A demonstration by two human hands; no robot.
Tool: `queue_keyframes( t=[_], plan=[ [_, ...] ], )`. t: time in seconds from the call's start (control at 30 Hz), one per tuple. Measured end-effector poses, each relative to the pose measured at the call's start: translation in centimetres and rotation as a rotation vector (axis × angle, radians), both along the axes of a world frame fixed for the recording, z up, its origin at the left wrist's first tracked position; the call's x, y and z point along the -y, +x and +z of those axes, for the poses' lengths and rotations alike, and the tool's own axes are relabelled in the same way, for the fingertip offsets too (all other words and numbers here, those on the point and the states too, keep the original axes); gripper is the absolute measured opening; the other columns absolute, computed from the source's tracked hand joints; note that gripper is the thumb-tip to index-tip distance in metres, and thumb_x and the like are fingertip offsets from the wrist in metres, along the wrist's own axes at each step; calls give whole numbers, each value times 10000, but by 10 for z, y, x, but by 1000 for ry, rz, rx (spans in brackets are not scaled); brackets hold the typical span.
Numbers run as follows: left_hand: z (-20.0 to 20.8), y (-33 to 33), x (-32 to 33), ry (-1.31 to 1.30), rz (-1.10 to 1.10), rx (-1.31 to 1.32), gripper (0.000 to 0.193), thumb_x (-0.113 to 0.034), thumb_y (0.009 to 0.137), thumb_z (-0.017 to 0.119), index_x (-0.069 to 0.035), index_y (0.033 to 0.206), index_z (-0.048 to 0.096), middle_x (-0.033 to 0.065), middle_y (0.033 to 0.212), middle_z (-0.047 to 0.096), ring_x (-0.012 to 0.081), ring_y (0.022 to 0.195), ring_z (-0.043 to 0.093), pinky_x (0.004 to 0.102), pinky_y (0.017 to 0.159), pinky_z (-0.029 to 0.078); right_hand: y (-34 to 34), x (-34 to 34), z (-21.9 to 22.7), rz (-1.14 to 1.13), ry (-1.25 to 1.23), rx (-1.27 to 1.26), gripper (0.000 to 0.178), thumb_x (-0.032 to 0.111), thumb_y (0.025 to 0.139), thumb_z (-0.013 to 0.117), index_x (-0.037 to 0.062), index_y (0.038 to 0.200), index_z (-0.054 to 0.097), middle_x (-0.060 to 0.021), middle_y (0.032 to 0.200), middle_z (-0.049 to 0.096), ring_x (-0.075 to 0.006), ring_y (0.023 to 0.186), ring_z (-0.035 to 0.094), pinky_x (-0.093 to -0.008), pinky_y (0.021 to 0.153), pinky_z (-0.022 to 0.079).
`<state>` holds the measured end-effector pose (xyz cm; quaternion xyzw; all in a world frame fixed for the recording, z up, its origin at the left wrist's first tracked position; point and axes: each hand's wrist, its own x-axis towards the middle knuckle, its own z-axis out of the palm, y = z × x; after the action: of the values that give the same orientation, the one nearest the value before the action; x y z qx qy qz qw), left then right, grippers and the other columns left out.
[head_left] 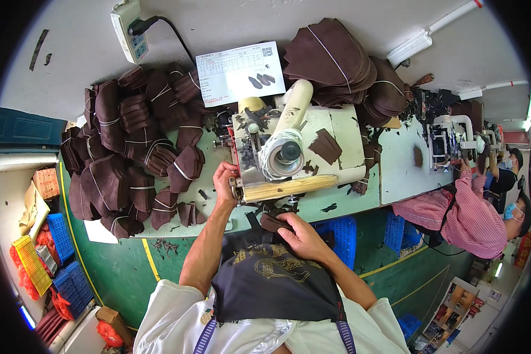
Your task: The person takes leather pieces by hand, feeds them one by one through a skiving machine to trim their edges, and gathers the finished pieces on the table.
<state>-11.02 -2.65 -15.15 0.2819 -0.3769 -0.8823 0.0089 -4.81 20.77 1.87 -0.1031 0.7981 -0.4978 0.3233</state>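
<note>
A cream leather skiving machine (342, 141) stands on the bench in front of me, with a wooden strip along its front edge and a coil of white cord on top. My left hand (223, 182) is at the machine's left front corner, its fingers curled in against the metal parts; whatever they grip is hidden. Close to my body, below the bench edge, my right hand (304, 237) is closed round a small stack of dark brown leather pieces (271, 223). Loose brown leather pieces (325, 147) lie on the machine's top.
Tied bundles of brown leather pieces (106, 183) crowd the bench's left side. Larger tied stacks (327, 56) lie behind the machine. A printed sheet (240, 74) leans at the back. Blue crates (343, 239) stand under the bench. A co-worker in a checked shirt (466, 221) sits at right.
</note>
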Motion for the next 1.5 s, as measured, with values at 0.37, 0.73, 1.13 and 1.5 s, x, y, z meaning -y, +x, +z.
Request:
queue_keyframes(
  t=[0.37,0.73,1.13,1.5],
  plan=[
    [3,-31,28,-393,-13,169,514,-456,1015,516,19,1208,490,109,907,607,188,733,626,344,678,529,3,2,-4,-9,-31,2,339,217,974,559,9,1240,532,-193,1131,586,-368,1037,595,-413,889,475],
    [-7,-64,53,-780,-296,165,454,-417,1070,321,10,1074,476,108,833,569,178,572,547,328,464,444,9,-2,-10,-80,-76,-3,352,226,977,562,-5,1241,525,-207,1133,589,-382,1047,591,-419,896,478],
    [-64,-67,61,-1267,-381,79,594,-435,1071,244,65,1156,553,344,1123,593,537,1099,512,536,929,412,9,-3,-9,-119,-92,-29,334,197,958,568,1,1226,532,-204,1132,587,-382,1045,589,-425,903,471],
    [-67,-70,62,-1261,-434,74,705,-473,1076,198,104,1050,602,354,1046,615,541,1031,547,527,886,430,7,-4,-9,-124,-80,-9,321,186,961,569,7,1226,532,-201,1135,586,-379,1044,588,-421,903,468]
  ],
)
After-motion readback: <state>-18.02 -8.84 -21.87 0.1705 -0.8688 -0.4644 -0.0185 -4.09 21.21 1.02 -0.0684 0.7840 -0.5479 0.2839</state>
